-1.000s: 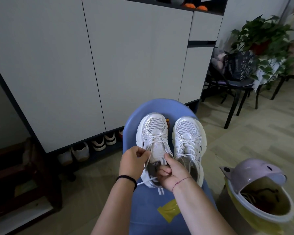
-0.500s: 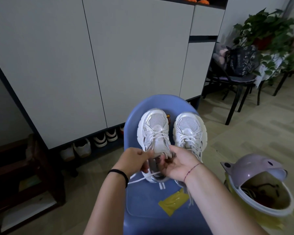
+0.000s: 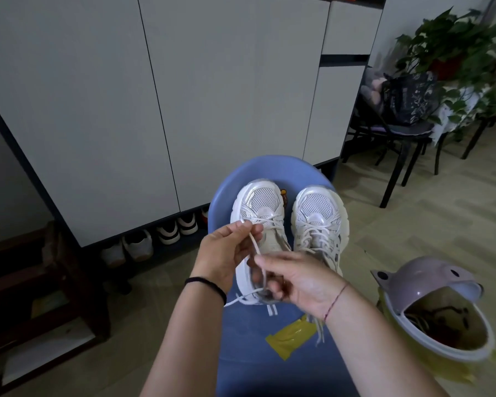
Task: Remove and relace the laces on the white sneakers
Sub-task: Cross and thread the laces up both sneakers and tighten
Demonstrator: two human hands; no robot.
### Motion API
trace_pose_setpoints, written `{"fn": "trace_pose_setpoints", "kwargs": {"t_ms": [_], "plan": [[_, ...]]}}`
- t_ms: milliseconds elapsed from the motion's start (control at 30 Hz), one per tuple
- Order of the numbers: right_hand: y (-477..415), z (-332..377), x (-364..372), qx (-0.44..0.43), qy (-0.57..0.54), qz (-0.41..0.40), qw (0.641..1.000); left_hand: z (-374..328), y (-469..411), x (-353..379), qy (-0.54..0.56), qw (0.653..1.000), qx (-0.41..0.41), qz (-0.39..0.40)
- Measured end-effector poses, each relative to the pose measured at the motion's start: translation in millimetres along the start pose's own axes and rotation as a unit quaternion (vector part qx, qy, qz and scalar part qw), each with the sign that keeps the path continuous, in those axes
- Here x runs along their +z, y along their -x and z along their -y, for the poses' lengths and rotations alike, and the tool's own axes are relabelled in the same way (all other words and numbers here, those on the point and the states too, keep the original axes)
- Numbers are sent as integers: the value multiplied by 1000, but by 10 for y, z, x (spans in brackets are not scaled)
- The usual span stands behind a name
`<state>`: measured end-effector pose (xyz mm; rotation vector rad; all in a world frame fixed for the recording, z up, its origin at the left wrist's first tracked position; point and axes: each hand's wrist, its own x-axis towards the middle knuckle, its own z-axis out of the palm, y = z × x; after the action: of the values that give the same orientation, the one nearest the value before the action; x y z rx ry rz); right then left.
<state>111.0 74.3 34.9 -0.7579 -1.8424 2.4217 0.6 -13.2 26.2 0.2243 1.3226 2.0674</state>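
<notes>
left hand [image 3: 224, 253] and right hand [image 3: 298, 282] both pinch the thin white lace [image 3: 254, 243] above the left-side white mesh sneaker [image 3: 259, 202], toe away on blue plastic chair [image 3: 235, 173]; left hand nearer the laced toe end.

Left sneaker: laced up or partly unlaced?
Partly unlaced: sneaker crossed only near the toe; loose lace pinched by left hand and right hand.
</notes>
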Motion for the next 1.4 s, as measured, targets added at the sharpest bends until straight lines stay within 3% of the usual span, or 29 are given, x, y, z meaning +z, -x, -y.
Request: {"fn": "trace_pose_setpoints", "kwargs": {"t_ms": [100,233,300,367,400,467,534,600,700,867,934,1067,1167,1267,1401], "plan": [[39,31,-127,-29,70,-20,997,-3,-87,-135,15,997,21,-76],[86,105,-396,-39,75,-61,995,24,-200,-326,-5,986,18,-168],[106,124,-485,-55,68,-88,992,90,-285,-383,-129,969,27,-210],[88,118,-499,-98,102,-118,983,99,-287,-342,-367,896,95,-233],[65,108,-479,-128,140,-131,973,93,-258,-281,-420,872,154,-197],[14,92,-398,-176,225,-142,948,70,-144,-78,-403,888,214,-48],[-32,74,-323,-197,280,-143,929,101,11,143,-415,883,193,101],[-49,65,-303,-201,294,-149,923,174,59,209,-466,851,186,154],[-6,93,-330,-196,244,-128,941,139,-4,139,-488,841,191,134],[40,127,-478,-175,164,-127,962,27,-73,-39,-478,858,176,64],[35,120,-475,-182,156,-127,963,37,-69,-64,-488,856,152,74],[-19,92,-354,-189,142,-115,965,110,-11,36,-396,902,99,141],[-83,59,-256,-186,97,-135,968,108,-4,50,-366,915,109,126],[-112,7,-166,-124,-68,-173,975,57,-38,-10,-356,924,127,64],[-115,-113,-64,47,-329,-160,929,57,-109,-82,-368,918,149,-15]]}}
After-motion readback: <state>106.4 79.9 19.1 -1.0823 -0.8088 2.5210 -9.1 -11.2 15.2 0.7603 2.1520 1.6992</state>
